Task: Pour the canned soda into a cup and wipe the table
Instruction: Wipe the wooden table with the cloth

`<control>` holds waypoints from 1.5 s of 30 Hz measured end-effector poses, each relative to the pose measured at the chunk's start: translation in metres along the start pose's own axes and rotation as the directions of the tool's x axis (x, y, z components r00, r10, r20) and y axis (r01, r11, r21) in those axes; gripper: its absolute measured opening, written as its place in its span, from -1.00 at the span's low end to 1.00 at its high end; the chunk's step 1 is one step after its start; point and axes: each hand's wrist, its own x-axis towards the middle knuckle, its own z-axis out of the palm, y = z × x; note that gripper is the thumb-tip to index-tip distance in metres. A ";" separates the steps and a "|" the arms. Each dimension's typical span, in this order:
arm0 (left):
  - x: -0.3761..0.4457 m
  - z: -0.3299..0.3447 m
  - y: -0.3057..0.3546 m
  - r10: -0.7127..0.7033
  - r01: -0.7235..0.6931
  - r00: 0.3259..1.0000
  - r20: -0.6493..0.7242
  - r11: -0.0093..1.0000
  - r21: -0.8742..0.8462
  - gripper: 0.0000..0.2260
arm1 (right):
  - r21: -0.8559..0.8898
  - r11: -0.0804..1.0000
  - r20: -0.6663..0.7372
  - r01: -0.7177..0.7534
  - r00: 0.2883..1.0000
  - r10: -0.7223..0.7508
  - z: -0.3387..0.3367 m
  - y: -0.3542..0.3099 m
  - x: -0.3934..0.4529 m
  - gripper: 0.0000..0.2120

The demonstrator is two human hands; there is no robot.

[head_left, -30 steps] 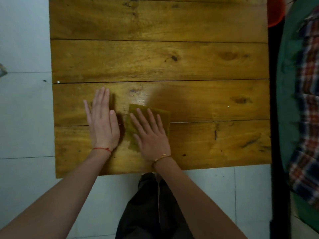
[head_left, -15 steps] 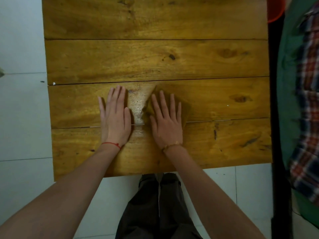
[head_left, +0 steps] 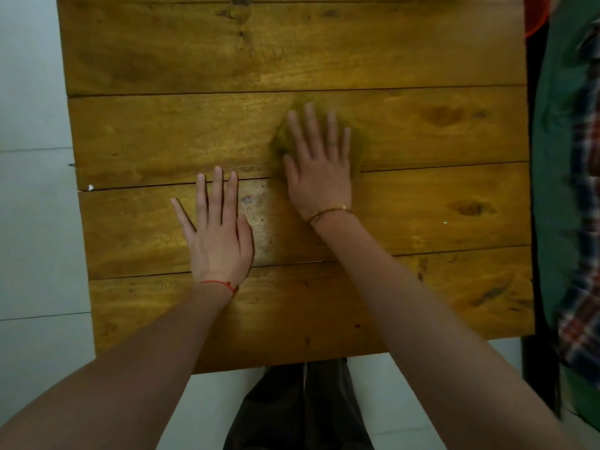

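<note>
Wood planks, yellow-brown, make up the table (head_left: 422,206), seen from straight above in the head view. Right hand (head_left: 319,180) lies flat, palm down, fingers spread, pressing on a olive-green cloth (head_left: 281,144) near the table's centre, w/ the cloth's edges showing around the fingers and thumb; both are motion-blurred. Left hand (head_left: 219,241) is also flat on the wood, palm down, fingers loosely spread, nearer the person and left of the right hand, not touching the cloth. A dull wet-looking patch (head_left: 259,219) sits on the plank btwn the two hands. Red string (head_left: 217,284) circles the left wrist, a thin gold bracelet (head_left: 328,212) the right. Pale floor tiles (head_left: 32,222) lie left of the table. Plaid and green fabric (head_left: 578,190) fills the right edge. Dark trousers (head_left: 302,410) show below the near edge. No can or cup in view.
</note>
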 end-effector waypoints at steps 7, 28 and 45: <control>0.002 -0.003 0.000 -0.008 0.007 1.000 0.025 1.000 0.013 -0.46 | -0.048 0.994 0.063 0.100 0.993 -0.097 -0.024 0.066 0.034 -0.45; 0.001 -0.003 0.002 0.009 -0.010 1.000 -0.009 0.999 -0.031 -0.48 | 0.051 0.979 0.178 0.199 0.963 -0.205 0.009 0.034 -0.141 -0.44; -0.091 -0.005 0.026 -0.101 0.062 0.991 -0.091 0.934 -0.353 -0.55 | 0.082 0.996 0.123 -0.040 0.992 0.030 0.010 -0.006 -0.105 -0.43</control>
